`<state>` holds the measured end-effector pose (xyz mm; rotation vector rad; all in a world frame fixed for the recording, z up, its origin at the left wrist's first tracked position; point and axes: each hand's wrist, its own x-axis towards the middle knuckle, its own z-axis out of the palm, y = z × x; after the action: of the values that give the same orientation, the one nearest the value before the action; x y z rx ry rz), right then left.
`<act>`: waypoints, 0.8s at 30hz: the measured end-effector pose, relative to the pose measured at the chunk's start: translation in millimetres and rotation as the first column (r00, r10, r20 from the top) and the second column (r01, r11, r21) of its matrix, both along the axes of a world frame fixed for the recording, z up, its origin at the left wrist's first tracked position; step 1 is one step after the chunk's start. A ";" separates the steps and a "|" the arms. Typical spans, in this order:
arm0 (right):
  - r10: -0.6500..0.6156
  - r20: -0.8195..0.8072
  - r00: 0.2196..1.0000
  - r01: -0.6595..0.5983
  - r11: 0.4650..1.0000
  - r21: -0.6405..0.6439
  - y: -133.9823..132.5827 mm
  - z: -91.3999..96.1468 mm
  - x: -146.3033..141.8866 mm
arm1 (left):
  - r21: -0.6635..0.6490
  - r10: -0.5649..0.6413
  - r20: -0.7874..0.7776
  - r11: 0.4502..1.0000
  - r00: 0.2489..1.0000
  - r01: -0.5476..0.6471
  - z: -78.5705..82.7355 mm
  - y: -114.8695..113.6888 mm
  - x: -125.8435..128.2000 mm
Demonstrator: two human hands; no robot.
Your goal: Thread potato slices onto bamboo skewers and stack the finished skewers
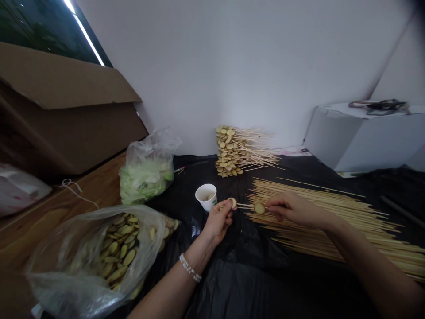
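Note:
My left hand [219, 219], with a beaded bracelet on its wrist, pinches a pale potato slice [233, 203]. Two thin bamboo skewers [245, 206] run from that slice to another potato slice [259, 208] beside my right fingers. My right hand [282, 207] is closed at the skewers' other end, its fingertips close behind the second slice. Just behind my left hand stands a white paper cup [206, 195] with something pale inside. Beneath and beyond my right hand lies a wide spread of loose bamboo skewers [318, 226].
An open plastic bag [83, 257] of potato slices lies left. Behind it stands a bag of pale green vegetables [146, 175]. Loaded skewers [229, 153] are stacked by the wall. A cardboard box [66, 133] is far left, a white box [358, 137] right. Black plastic sheeting [239, 279] covers the surface.

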<state>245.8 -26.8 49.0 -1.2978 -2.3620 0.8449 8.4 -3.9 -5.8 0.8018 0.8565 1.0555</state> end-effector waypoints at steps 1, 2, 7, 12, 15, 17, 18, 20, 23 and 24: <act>-0.002 -0.004 1.000 0.002 1.000 -0.012 -0.4 -0.2 -1.3 | 0.005 0.002 -0.003 1.000 1.000 -0.002 -0.4 0.0 0.2; -0.005 -0.009 1.000 0.004 1.000 -0.024 -0.8 -0.3 -3.0 | 0.011 0.005 -0.004 1.000 1.000 -0.005 -0.8 -0.1 0.3; -0.040 0.024 0.999 0.038 0.998 0.050 -3.2 -1.2 -13.2 | 0.036 0.027 -0.016 0.999 1.000 -0.026 -0.4 -0.9 1.3; -0.102 0.088 0.991 0.081 0.973 0.215 -4.9 -3.6 -20.6 | 0.056 0.056 -0.044 0.997 0.997 -0.054 -0.3 -1.7 2.1; -0.099 0.089 0.991 0.081 0.979 0.189 -6.3 -3.7 -22.6 | 0.067 0.057 -0.056 0.996 0.997 -0.053 -1.7 -2.0 2.2; -0.091 0.095 0.991 0.075 0.983 0.165 -6.9 -3.9 -23.7 | 0.077 0.049 -0.067 0.996 0.997 -0.043 -2.8 -2.4 2.2; -0.095 0.098 0.991 0.078 0.983 0.165 -6.9 -4.4 -24.2 | 0.081 0.047 -0.070 0.996 0.996 -0.042 -3.2 -2.6 2.2; -0.118 0.111 0.987 0.095 0.977 0.192 -6.2 -6.3 -24.9 | 0.081 0.045 -0.072 0.996 0.996 -0.039 -3.9 -2.6 2.0; -0.141 0.123 0.982 0.110 0.967 0.228 -4.5 -9.9 -25.7 | 0.080 0.041 -0.068 0.996 0.997 -0.036 -3.9 -1.8 1.4; -0.136 0.125 0.983 0.106 0.970 0.220 -4.2 -11.0 -26.0 | 0.080 0.039 -0.068 0.996 0.997 -0.034 -3.7 -1.5 1.2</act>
<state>219.8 -31.0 38.1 -1.4347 -2.3710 0.4643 9.5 -5.4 -9.5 0.8967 0.8956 1.1046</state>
